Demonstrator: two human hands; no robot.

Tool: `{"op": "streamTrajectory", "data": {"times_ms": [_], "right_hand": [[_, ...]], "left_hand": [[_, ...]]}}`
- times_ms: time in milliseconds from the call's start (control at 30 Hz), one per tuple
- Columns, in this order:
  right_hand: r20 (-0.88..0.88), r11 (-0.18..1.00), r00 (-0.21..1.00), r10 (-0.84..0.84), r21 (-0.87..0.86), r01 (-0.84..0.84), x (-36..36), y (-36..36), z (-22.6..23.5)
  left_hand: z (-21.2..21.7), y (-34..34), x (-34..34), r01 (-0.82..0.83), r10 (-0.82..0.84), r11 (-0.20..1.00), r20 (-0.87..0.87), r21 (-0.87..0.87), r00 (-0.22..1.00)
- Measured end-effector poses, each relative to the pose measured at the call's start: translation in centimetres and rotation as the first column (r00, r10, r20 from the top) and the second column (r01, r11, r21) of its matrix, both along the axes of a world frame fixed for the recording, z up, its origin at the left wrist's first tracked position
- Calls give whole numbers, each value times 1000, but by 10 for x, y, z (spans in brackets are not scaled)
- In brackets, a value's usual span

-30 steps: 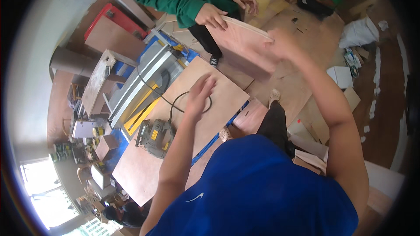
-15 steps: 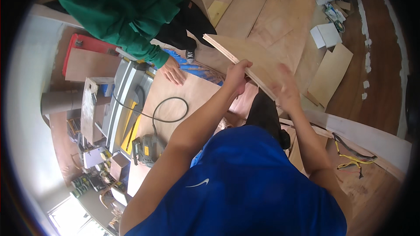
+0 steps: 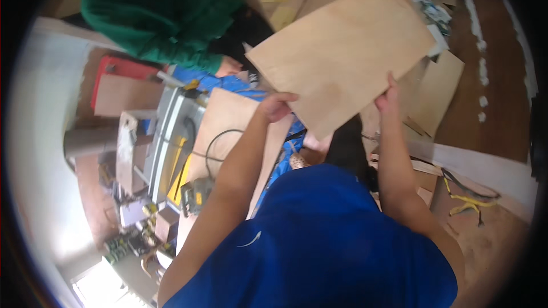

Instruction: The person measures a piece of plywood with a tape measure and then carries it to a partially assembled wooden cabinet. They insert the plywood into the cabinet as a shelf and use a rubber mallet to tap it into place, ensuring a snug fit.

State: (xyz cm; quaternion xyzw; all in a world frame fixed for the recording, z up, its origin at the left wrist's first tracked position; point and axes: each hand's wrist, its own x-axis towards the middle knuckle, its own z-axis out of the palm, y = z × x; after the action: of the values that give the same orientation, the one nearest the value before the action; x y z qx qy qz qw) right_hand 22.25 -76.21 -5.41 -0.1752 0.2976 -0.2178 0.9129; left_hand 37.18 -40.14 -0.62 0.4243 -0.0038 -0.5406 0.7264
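A rectangular plywood panel (image 3: 342,51) is held up in front of me, its broad pale face tilted toward me. My left hand (image 3: 278,106) grips its near left edge, thumb on the face and fingers hidden behind. On the right edge, my right hand (image 3: 389,97) holds the board, with one finger pointing up along the side. Below and left of my left hand lies a larger plywood sheet (image 3: 228,115). On that sheet rests a corded power tool (image 3: 196,195), its black cable looping beside my left forearm.
A person in a green top (image 3: 154,17) stands at the far left, a hand near blue sheeting (image 3: 211,80). A grey machine table (image 3: 166,131) stands left. At right are a loose plywood piece (image 3: 436,94) and a yellow and black cable (image 3: 471,201).
The panel has turned from nearly edge-on to showing its broad face. My right hand has moved from beside it onto its right edge. The other person's hand has drawn back off the sheet.
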Motion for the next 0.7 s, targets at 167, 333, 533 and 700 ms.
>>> {"op": "streamTrajectory", "data": {"times_ms": [167, 333, 533, 700], "right_hand": [[40, 996, 998, -51, -70, 53, 30, 5, 8], [115, 982, 984, -137, -117, 151, 38, 2, 36], [146, 965, 977, -158, -188, 185, 49, -14, 58], [181, 952, 971, -158, -233, 199, 66, -2, 73]], "left_hand": [[-23, 14, -3, -9, 8, 1000, -50, -25, 999], [3, 11, -29, -80, 80, 997, 31, -6, 996], [52, 76, -62, -118, 67, 968, 226, 220, 972], [47, 133, -81, -274, 156, 913, 364, 301, 918]]}}
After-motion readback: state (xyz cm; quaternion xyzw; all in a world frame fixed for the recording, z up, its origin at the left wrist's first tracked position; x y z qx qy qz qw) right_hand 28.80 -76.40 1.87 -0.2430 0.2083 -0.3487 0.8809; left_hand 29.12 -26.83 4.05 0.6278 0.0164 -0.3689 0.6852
